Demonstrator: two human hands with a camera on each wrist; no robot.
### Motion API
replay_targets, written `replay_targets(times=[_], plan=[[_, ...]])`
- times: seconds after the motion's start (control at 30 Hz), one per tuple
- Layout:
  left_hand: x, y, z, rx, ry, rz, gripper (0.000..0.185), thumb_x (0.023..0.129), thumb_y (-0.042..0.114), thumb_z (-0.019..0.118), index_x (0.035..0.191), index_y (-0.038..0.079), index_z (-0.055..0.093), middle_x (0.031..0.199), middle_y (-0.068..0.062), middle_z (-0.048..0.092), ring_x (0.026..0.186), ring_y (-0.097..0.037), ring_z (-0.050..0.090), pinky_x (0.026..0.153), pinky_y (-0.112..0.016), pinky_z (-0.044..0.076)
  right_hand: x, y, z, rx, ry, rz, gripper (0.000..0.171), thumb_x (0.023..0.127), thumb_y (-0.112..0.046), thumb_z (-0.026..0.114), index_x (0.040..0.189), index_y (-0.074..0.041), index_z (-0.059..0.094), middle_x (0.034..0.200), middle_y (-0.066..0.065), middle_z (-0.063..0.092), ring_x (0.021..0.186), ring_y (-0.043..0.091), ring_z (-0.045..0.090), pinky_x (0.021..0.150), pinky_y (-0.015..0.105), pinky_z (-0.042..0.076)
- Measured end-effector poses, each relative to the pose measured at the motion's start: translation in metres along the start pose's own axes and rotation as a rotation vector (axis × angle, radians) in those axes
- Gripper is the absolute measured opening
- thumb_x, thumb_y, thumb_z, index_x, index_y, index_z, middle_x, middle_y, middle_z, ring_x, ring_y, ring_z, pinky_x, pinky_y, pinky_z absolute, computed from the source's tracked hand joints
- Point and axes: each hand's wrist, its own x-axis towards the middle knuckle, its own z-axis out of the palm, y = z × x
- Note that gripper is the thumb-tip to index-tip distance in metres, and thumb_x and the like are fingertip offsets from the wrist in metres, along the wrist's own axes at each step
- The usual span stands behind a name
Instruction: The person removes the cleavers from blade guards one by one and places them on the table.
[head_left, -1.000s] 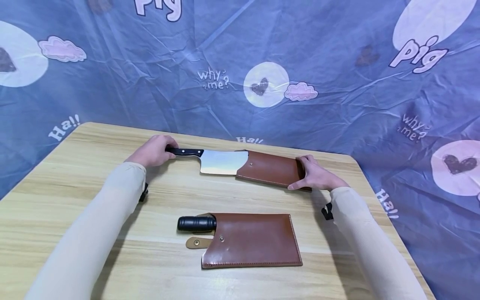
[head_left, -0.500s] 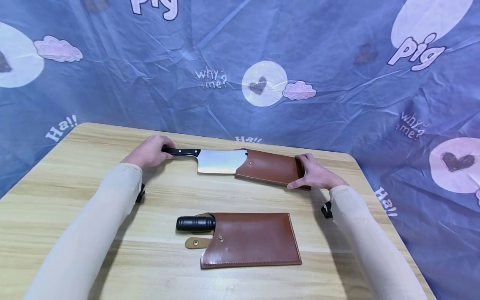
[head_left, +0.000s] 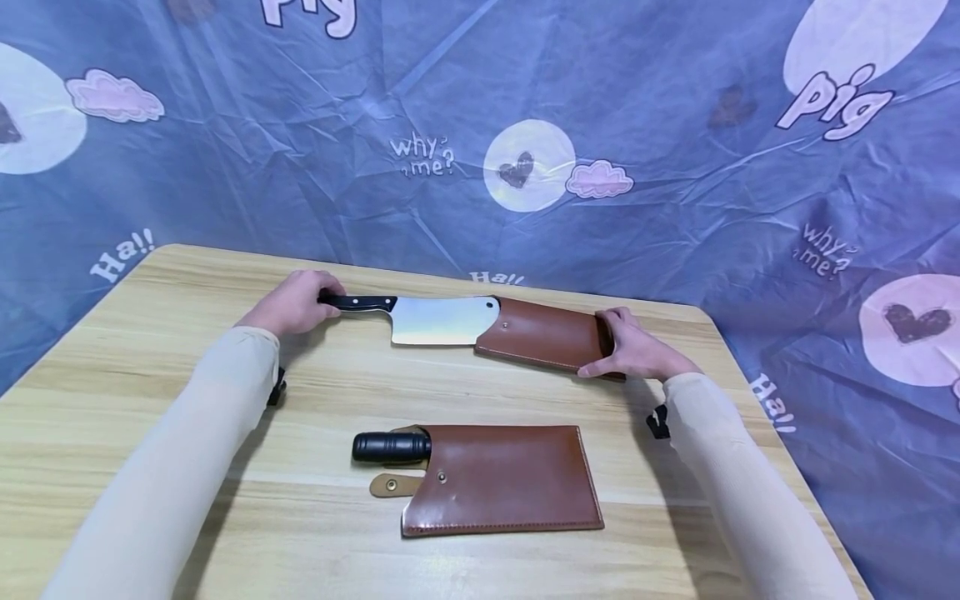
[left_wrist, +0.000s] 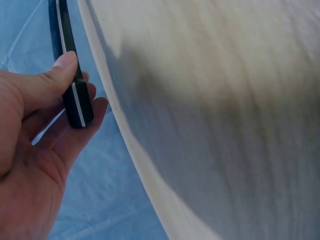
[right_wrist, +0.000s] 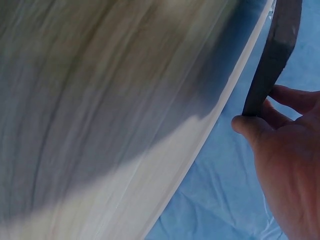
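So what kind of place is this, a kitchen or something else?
Probably not a kitchen: more likely a staged recording spot. A wooden table stands against a wrinkled cartoon-print backdrop, holding only a cleaver and two brown leather sheaths.

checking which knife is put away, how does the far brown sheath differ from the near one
The far sheath has its cleaver drawn almost out, blade bare; the near sheath hides its blade, only a black handle showing. The left hand grips the cleaver's handle and the right hand holds the far sheath; the near sheath lies untouched. Both are brown leather on the table.
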Motion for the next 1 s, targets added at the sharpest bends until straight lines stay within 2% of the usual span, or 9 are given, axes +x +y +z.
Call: replay_targets(times=[0.27, 0.6, 0.9, 1.0], plan=[[-0.003, -0.006, -0.001, -0.004, -0.005, 0.001, 0.027, 0.087, 0.002, 0.069, 0.112, -0.008, 0.065, 0.113, -0.026, 0.063, 0.110, -0.043, 0.055, 0.101, -0.056, 0.039, -0.007, 0.007, -0.001, 0.017, -0.010, 0.028, 0.126, 0.065, -0.057, 0.086, 0.152, 0.004, 0.018, 0.146, 0.029, 0.020, 0.132, 0.046, 0.030, 0.104, 0.063, 0.032], [-0.008, -0.013, -0.010, -0.029, 0.011, -0.008, 0.026, 0.087, 0.004, 0.070, 0.110, -0.008, 0.066, 0.109, -0.025, 0.064, 0.104, -0.039, 0.057, 0.096, -0.054, 0.042, -0.012, 0.015, -0.007, 0.030, 0.019, 0.039, 0.124, 0.067, -0.057, 0.085, 0.152, 0.003, 0.018, 0.145, 0.029, 0.020, 0.129, 0.046, 0.034, 0.104, 0.062, 0.033], [-0.019, -0.022, -0.019, -0.032, 0.000, -0.045, 0.029, 0.088, 0.004, 0.070, 0.113, -0.009, 0.065, 0.110, -0.027, 0.064, 0.104, -0.041, 0.057, 0.095, -0.057, 0.042, -0.018, 0.019, -0.008, 0.038, 0.015, 0.038, 0.123, 0.067, -0.056, 0.085, 0.151, 0.006, 0.019, 0.142, 0.031, 0.022, 0.128, 0.047, 0.033, 0.104, 0.062, 0.032], [-0.022, -0.025, -0.021, -0.023, 0.006, -0.033, 0.028, 0.087, 0.003, 0.070, 0.111, -0.010, 0.065, 0.109, -0.028, 0.064, 0.103, -0.042, 0.058, 0.095, -0.057, 0.042, -0.020, 0.021, -0.007, 0.029, 0.021, 0.043, 0.123, 0.068, -0.057, 0.084, 0.151, 0.005, 0.019, 0.143, 0.030, 0.022, 0.129, 0.047, 0.032, 0.104, 0.062, 0.031]])
